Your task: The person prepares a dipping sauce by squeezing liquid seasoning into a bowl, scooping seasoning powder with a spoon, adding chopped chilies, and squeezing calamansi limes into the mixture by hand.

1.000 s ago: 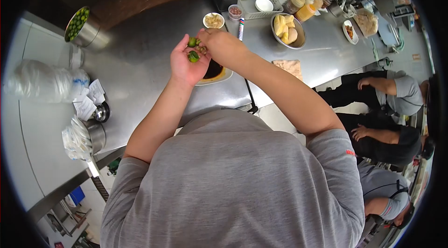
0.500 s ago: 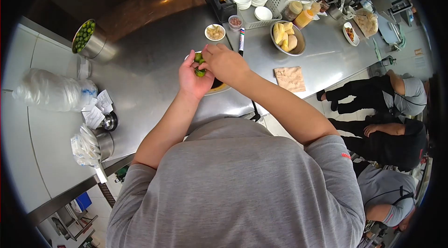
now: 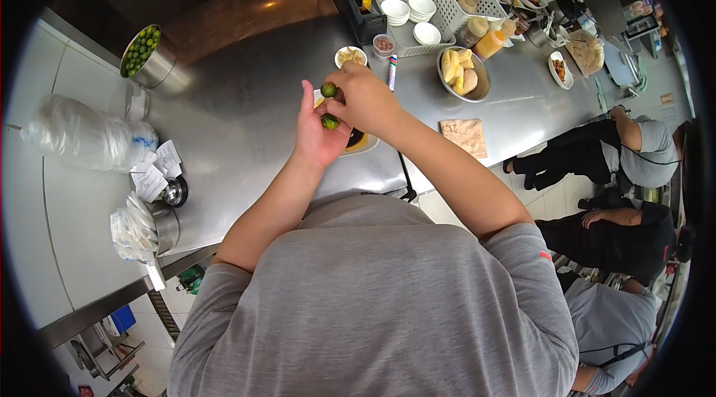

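Apparently, the fingers of the right hand [image 3: 365,102] pinch one green fruit [image 3: 328,89]; just below them, another green fruit [image 3: 330,122] rests in the left hand [image 3: 317,136], palm up, probably so it won't roll off. The left thumb is spread; its other fingers are mostly hidden. Beneath the fingers sits a sauced plate [image 3: 369,146]; just beyond them, a small bowl [image 3: 350,57], seemingly for easy reach.
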Demonstrator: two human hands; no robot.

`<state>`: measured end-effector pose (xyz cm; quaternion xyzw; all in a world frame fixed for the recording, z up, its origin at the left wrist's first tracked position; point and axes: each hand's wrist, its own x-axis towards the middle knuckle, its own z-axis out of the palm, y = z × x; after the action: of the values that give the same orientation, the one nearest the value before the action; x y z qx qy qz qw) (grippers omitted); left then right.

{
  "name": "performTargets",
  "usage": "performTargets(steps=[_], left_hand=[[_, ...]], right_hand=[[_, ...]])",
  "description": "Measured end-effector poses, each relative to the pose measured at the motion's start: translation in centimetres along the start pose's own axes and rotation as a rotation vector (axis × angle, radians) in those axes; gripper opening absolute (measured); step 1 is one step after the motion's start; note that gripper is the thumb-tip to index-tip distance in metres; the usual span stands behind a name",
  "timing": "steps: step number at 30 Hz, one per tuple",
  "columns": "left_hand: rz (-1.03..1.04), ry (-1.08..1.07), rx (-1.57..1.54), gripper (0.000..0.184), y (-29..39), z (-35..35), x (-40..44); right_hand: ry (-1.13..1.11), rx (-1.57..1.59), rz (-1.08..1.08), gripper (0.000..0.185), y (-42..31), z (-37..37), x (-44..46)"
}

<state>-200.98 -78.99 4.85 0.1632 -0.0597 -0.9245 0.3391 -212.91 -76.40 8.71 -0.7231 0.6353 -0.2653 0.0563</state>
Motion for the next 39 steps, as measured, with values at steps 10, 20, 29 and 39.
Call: performTargets(steps=[10,20,29,39], left_hand=[[-0.004,-0.099,-0.098,0.023,-0.2,-3.2,2.0],[0.029,0.011,-0.001,0.034,-0.2,-1.9,1.0],[0.078,-0.027,0.098,0.035,-0.3,-1.8,0.9],[0.055,-0.007,0.049,0.031,-0.4,-1.9,1.0]], right_hand=[[-0.258,1.276,0.509,0.037,1.5,-3.0,-0.3],[-0.040,0.201,-0.055,0.035,0.8,-2.7,-1.6],[-0.124,-0.296,-0.189,0.020,1.0,-0.8,-2.1],[-0.108,-0.323,-0.207,0.022,2.0,0.5,-1.9]])
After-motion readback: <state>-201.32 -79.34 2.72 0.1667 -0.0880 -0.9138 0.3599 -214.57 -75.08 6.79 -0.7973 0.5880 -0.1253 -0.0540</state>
